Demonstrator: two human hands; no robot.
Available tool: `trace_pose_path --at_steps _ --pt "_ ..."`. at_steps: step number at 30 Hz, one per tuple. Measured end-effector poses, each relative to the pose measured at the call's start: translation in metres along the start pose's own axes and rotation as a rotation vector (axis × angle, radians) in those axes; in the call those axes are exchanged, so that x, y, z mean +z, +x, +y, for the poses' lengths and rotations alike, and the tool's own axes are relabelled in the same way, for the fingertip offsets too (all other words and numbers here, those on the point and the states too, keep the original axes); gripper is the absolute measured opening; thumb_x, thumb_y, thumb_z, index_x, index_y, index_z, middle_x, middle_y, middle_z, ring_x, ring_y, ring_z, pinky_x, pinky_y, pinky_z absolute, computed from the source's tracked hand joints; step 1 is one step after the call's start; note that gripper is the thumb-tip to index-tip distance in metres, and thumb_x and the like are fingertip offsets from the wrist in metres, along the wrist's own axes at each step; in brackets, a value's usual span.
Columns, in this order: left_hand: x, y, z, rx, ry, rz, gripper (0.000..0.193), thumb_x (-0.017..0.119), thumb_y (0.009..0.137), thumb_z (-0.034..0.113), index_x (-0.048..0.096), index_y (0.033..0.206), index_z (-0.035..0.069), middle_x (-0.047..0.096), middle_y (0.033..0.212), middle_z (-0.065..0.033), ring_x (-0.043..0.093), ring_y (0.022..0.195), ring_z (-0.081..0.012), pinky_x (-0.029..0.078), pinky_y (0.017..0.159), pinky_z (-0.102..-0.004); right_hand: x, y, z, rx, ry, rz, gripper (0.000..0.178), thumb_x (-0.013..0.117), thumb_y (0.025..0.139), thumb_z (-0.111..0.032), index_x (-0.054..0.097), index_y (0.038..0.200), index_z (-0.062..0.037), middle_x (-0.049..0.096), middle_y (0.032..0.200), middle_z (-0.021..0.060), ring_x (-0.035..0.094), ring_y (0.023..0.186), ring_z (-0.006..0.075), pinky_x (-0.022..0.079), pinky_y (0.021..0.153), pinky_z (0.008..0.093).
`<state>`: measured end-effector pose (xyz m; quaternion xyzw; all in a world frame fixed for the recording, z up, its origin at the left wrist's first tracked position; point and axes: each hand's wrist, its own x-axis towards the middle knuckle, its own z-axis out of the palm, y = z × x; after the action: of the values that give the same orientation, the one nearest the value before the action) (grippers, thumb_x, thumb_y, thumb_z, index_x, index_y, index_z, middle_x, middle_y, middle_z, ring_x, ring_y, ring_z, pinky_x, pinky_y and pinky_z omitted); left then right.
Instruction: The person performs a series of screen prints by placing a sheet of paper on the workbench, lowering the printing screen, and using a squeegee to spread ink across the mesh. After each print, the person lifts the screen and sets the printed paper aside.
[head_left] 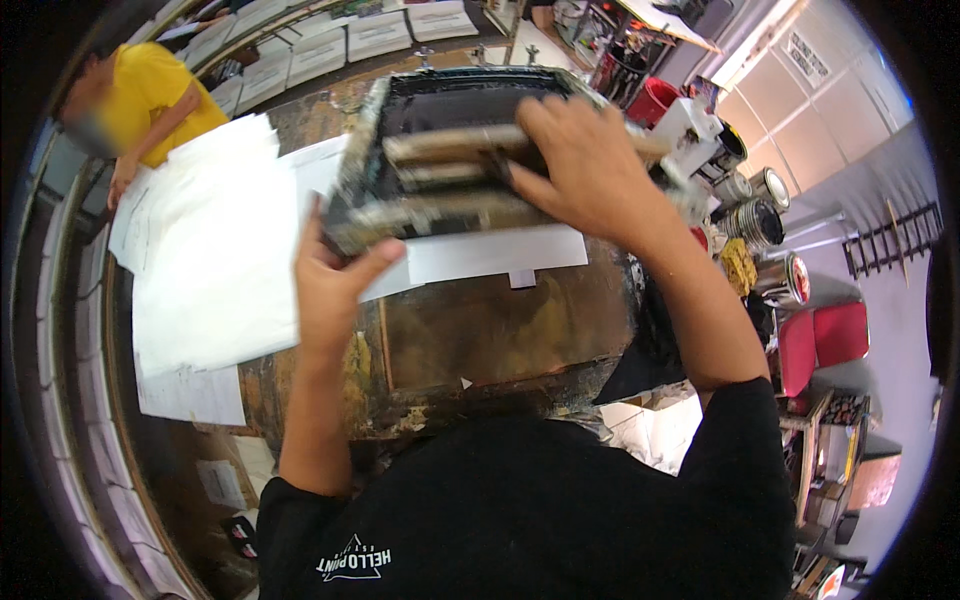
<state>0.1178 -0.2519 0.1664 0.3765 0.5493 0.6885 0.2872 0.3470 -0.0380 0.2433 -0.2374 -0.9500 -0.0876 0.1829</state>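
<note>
A screen-printing frame (350,185) with dark ink inside slopes over the table, its far edge by metal clamps. My left hand (335,285) is closed round its near left corner, thumb in front and fingers along the side. My right hand (590,165) grips a wooden squeegee (440,150) lying across the inside of the frame, fingers over the handle and thumb on the near side. Motion blurs the squeegee a little. White paper (490,255) shows under the frame's near edge, on a brown, ink-stained board (500,330).
A large stack of white sheets (210,250) lies at left, beside a person in a yellow shirt (165,95). Paint cans (755,220), a red tub (652,102) and a yellow sponge (738,266) crowd the right side. Dark cloth (645,350) hangs at the near right table edge.
</note>
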Motion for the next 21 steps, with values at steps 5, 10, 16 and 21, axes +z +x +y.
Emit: trace_pose_path --at_steps 5,10,16,21 --pt "-0.012 -0.061 -0.077 -0.056 0.693 0.053 0.106 0.102 0.067 0.045 0.059 0.152 0.0 0.071 0.111 -0.0099 0.068 0.104 -0.0265 0.051 0.098 -0.0449 0.063 -0.036 -0.007 -0.015 0.137 -0.276 0.053 0.079 0.081 -0.016 0.051 0.125 -0.008 0.061 0.114 0.014 0.06 0.116 0.0357 0.038 0.095 0.054" --pt "-0.028 -0.075 -0.122 0.117 1.249 0.035 0.114 0.087 0.058 0.078 0.067 0.145 0.007 0.058 0.105 -0.008 0.052 0.104 -0.028 0.03 0.101 -0.0474 0.102 -0.081 -0.026 0.024 0.168 -0.349 0.05 0.078 0.078 -0.012 0.052 0.121 -0.0086 0.061 0.11 0.0116 0.06 0.112 0.0339 0.037 0.096 0.0553" --pt "-0.029 -0.073 -0.129 0.061 1.216 0.008 0.115 0.092 0.052 0.073 0.069 0.145 0.01 0.059 0.102 -0.0055 0.054 0.104 -0.0272 0.031 0.101 -0.0476 0.121 -0.075 -0.041 0.026 0.068 -0.229 0.028 0.061 0.087 0.001 0.057 0.111 -0.0118 0.058 0.102 0.0061 0.059 0.103 0.0279 0.036 0.098 0.0553" --pt "-0.032 -0.073 -0.126 0.072 1.201 -0.015 0.116 0.091 0.055 0.074 0.067 0.148 0.01 0.059 0.098 -0.0056 0.055 0.099 -0.0262 0.031 0.098 -0.0459 0.162 -0.013 0.001 0.018 0.015 -0.153 0.033 0.066 0.084 -0.003 0.055 0.115 -0.0114 0.059 0.106 0.007 0.059 0.105 0.03 0.036 0.098 0.0573"
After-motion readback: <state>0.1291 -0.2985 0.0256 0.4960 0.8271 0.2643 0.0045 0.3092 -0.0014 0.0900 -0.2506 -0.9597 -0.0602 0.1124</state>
